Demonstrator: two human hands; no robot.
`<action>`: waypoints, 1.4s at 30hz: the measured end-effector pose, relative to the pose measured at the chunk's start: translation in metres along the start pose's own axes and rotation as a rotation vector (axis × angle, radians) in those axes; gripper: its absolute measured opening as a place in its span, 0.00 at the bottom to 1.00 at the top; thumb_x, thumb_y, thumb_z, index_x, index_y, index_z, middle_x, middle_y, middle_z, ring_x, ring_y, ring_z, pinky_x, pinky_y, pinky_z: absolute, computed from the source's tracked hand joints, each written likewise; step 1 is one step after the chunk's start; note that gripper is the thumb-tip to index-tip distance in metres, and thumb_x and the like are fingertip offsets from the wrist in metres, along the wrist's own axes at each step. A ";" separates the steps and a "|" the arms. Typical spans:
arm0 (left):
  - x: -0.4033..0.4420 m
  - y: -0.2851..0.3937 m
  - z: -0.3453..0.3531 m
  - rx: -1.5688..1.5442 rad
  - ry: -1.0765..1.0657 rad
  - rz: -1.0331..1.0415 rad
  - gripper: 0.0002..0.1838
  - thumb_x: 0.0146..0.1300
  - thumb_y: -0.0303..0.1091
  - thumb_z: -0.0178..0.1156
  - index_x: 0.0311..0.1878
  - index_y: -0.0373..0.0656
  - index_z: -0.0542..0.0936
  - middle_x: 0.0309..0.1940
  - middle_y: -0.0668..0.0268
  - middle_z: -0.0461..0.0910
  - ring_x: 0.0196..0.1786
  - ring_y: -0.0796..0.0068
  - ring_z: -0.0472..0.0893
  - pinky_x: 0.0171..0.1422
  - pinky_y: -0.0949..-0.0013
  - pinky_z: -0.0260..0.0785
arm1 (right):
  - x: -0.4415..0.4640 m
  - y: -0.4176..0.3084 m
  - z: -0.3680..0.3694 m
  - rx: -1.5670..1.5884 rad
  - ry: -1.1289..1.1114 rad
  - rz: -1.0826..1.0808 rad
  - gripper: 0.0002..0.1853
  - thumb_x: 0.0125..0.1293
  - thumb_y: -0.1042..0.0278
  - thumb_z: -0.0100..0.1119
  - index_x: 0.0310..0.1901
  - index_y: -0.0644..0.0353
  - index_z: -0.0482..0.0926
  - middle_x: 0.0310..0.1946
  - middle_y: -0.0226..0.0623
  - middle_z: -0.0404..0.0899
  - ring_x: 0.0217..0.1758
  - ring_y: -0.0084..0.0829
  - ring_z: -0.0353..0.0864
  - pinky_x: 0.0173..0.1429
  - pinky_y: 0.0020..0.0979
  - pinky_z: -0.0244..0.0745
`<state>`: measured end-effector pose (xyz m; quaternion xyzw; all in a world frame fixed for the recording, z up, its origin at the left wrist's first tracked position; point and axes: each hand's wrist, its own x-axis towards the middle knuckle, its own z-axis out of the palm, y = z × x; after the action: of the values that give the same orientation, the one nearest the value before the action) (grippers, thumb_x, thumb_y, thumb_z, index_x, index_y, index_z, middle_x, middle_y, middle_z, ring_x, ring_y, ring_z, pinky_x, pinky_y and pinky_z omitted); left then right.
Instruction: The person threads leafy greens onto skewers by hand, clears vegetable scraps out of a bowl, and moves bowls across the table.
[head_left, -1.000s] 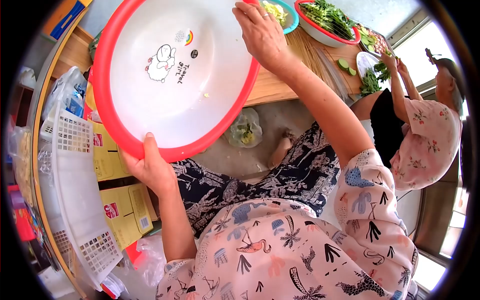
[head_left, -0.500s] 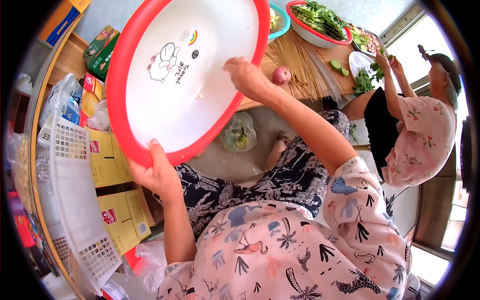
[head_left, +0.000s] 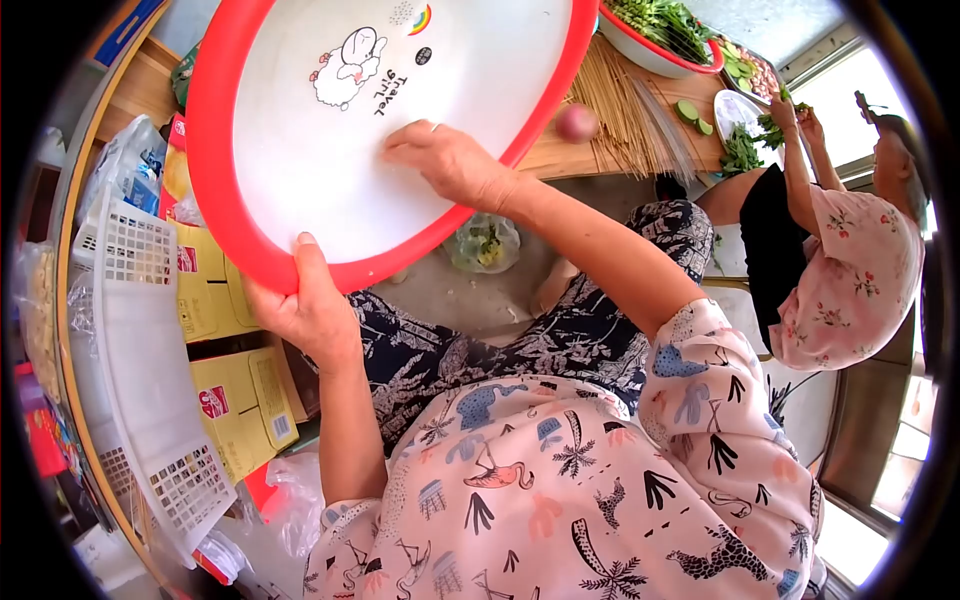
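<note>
- Before the bench (head_left: 548,160), the basin (head_left: 213,150) was held up at a tilt, its inside turned toward the wearer.
- The left hand (head_left: 310,305) was clamped on its lower rim, thumb over the inner side.
- The right hand (head_left: 445,165) was inside it, fingers bent and close together; whether they held or touched anything, I could not tell.
- The step in hand seemed to be work on the basin's inside, one hand bearing it, the other free to move within.
- Any next move, I judged, called for a firm left grip and a steady tilt.
- The basin had a thick red rim and a pale inside, printed with a sheep (head_left: 350,70), a rainbow (head_left: 420,18) and dark lettering.
- On the bench lay an onion (head_left: 577,123) and thin sticks (head_left: 625,110).
</note>
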<state>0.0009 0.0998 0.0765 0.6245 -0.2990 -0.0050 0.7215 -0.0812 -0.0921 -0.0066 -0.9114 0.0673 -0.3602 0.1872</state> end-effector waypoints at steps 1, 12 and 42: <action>0.001 0.001 0.001 -0.003 0.001 0.003 0.22 0.59 0.13 0.52 0.58 0.32 0.68 0.54 0.55 0.73 0.53 0.69 0.76 0.57 0.66 0.71 | 0.003 -0.003 0.002 -0.001 -0.019 -0.094 0.14 0.52 0.79 0.51 0.41 0.57 0.80 0.44 0.33 0.77 0.49 0.38 0.75 0.51 0.34 0.75; 0.009 0.006 -0.008 0.024 0.063 -0.015 0.21 0.59 0.14 0.53 0.58 0.32 0.68 0.54 0.55 0.74 0.51 0.69 0.77 0.55 0.66 0.73 | 0.003 0.006 -0.010 -0.123 0.030 -0.086 0.16 0.52 0.80 0.53 0.44 0.59 0.78 0.46 0.34 0.76 0.50 0.37 0.75 0.53 0.34 0.74; 0.024 0.005 -0.012 -0.292 0.092 -0.038 0.20 0.59 0.15 0.53 0.56 0.32 0.69 0.53 0.57 0.73 0.52 0.72 0.75 0.57 0.67 0.69 | 0.027 -0.018 -0.027 -0.086 -0.195 -0.167 0.17 0.49 0.82 0.54 0.42 0.59 0.78 0.42 0.36 0.77 0.44 0.40 0.78 0.50 0.35 0.75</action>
<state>0.0243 0.1030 0.0907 0.5179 -0.2499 -0.0333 0.8174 -0.0802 -0.0904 0.0359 -0.9516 -0.0120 -0.2812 0.1231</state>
